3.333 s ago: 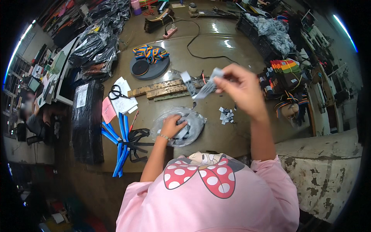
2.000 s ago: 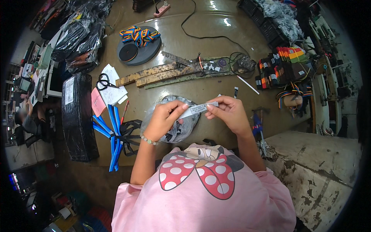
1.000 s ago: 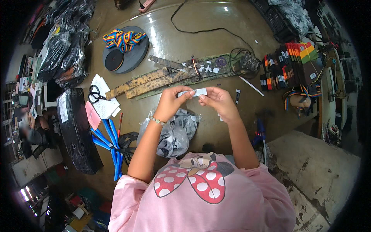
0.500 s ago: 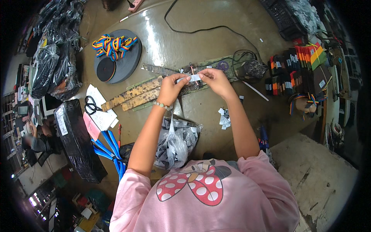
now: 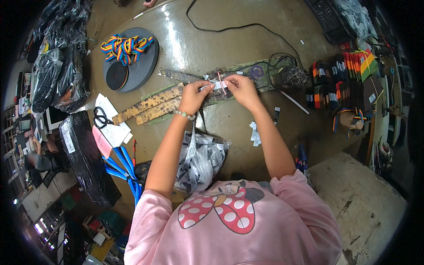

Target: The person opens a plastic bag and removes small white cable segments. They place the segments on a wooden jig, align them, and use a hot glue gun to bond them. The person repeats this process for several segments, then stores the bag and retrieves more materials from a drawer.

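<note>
A white label strip [image 5: 218,85] is stretched between my two hands beside a thin reddish upright rod [image 5: 221,83] on a long worn board [image 5: 216,100]. My left hand [image 5: 194,96] pinches the strip's left part. Fingers closed, my right hand [image 5: 240,90] grips its right end. From below my left wrist, a printed length of the strip [image 5: 191,148] hangs to a clear plastic bag [image 5: 204,161] full of printed label tape. Small cut labels [image 5: 255,134] lie in a loose pile below my right hand, with a dark piece [image 5: 276,115] nearby.
Left on the table are a large grey webbing roll [image 5: 145,66] topped by striped cord [image 5: 126,48], black scissors [image 5: 101,118], papers [image 5: 112,130] and a black-wrapped package [image 5: 90,159]. Dark banded bundles [image 5: 331,81] stand at right. A black cable [image 5: 234,30] crosses the far side.
My right hand has moved slightly along the strip toward the rod. A dark piece now shows by the right forearm, near the label pile. The whole view has shifted a little.
</note>
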Available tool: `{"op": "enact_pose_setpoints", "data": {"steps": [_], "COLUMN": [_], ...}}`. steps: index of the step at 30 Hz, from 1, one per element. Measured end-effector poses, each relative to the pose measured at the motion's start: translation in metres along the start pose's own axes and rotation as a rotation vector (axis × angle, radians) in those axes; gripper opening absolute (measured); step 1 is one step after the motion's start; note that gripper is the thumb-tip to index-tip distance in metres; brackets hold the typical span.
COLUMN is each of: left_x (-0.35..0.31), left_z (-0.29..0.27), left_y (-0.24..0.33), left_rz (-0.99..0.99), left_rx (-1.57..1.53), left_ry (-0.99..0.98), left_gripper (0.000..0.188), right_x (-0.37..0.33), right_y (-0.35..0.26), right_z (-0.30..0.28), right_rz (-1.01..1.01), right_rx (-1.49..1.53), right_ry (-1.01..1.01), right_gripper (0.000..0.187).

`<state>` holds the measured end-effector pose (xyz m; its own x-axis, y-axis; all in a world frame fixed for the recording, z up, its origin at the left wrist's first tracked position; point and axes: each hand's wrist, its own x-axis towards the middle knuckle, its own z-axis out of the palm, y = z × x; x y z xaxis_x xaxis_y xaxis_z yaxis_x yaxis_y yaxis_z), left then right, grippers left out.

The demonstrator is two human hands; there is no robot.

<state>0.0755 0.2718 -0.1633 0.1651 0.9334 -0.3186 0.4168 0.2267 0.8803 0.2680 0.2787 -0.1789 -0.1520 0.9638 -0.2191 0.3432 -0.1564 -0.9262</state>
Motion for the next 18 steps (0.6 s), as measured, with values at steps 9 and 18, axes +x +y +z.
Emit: {"op": "enact_pose_setpoints", "data": {"steps": [9,18], "left_x": [-0.017,-0.012], "left_z": [-0.007,-0.032], "left_y": [0.034,0.031], "left_rz": [0.039,-0.056], "left_rx": [-0.152,-0.171], "left_ry": [0.032,-0.113], "left_gripper": [0.025,0.024], "right_x": [-0.015,-0.003], "right_y": [-0.027,-0.026], "right_z": [-0.014,-0.041], "right_rz": [-0.256,0.135], "right_rx": [-0.321,0.305], "right_ry": [0.172,-0.003], "right_gripper": [0.022,0.021]}}
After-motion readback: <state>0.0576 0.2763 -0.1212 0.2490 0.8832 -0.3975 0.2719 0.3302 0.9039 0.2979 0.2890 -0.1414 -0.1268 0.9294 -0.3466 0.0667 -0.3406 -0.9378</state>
